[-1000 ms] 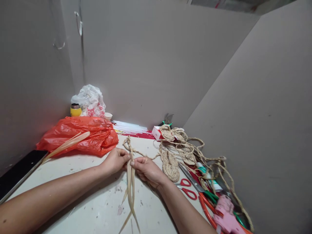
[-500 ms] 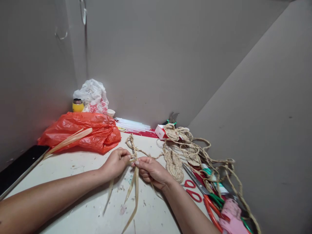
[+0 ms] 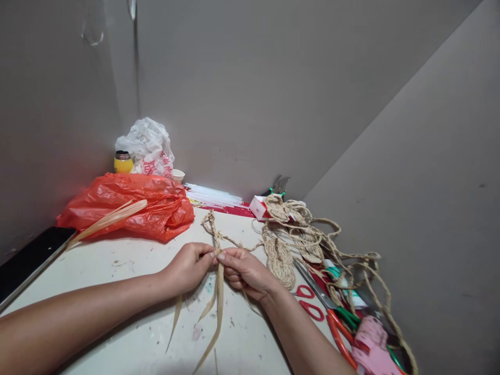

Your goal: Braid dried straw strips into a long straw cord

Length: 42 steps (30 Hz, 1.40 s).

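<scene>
My left hand [image 3: 187, 268] and my right hand [image 3: 244, 271] meet at the middle of the white table [image 3: 117, 271], both pinching a braid of pale dried leaf strips [image 3: 211, 229]. The plaited part runs away from my fingers toward the back wall. Several loose strips [image 3: 217, 307] hang from my fingertips toward me and fan out over the table. My fingers are closed on the strands where the plait ends.
A red plastic bag [image 3: 128, 208] with a long leaf strip lies at the left, a white bag [image 3: 146, 146] and yellow jar [image 3: 123, 162] behind it. Coils of braided rope [image 3: 291, 234], red scissors [image 3: 310, 307], pliers and a pink glue gun [image 3: 373, 341] crowd the right side.
The loose strips, bunched together a second ago, have spread apart, one swinging out to the left. My hands have shifted slightly while still pinching the braid.
</scene>
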Motion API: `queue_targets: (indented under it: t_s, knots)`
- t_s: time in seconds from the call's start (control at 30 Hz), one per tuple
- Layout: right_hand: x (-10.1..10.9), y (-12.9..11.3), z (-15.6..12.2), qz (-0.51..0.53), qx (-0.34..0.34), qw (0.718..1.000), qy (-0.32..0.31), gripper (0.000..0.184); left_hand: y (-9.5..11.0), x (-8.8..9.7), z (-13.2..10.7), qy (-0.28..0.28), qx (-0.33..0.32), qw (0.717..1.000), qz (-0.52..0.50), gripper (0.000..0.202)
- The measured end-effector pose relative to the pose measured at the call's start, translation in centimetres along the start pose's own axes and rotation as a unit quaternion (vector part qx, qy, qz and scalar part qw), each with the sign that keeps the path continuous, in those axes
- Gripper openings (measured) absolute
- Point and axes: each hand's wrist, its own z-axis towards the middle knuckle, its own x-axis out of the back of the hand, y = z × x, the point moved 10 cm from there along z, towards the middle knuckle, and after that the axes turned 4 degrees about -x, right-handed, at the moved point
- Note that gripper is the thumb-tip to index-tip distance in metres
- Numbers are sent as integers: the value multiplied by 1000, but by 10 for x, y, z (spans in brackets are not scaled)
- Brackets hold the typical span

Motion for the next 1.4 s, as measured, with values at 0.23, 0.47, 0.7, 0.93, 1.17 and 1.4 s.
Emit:
queue_targets:
  t_s: [0.23, 0.47, 0.7, 0.93, 1.17, 1.4]
  knots:
    - [-5, 1, 0, -39, 21, 999, -16, 31, 4, 2, -2, -38, -6, 996, 80, 29]
    - [-7, -4, -1, -148, 46, 988, -10, 28, -8, 4, -2, -53, 45, 997, 29, 27]
    - [-8, -26, -7, -328, 127, 934, 64, 34, -3, 5, -2, -52, 54, 997, 18, 25]
    - [-4, -28, -6, -373, 126, 907, 149, 35, -8, 1, -4, -51, 69, 996, -10, 22]
    - [-5, 1, 1, -82, 39, 989, 116, 31, -18, -5, -10, -11, 133, 987, -83, 18]
    - [-20, 4, -1, 48, 17, 997, 56, 29, -3, -2, -14, 10, 78, 997, 16, 17]
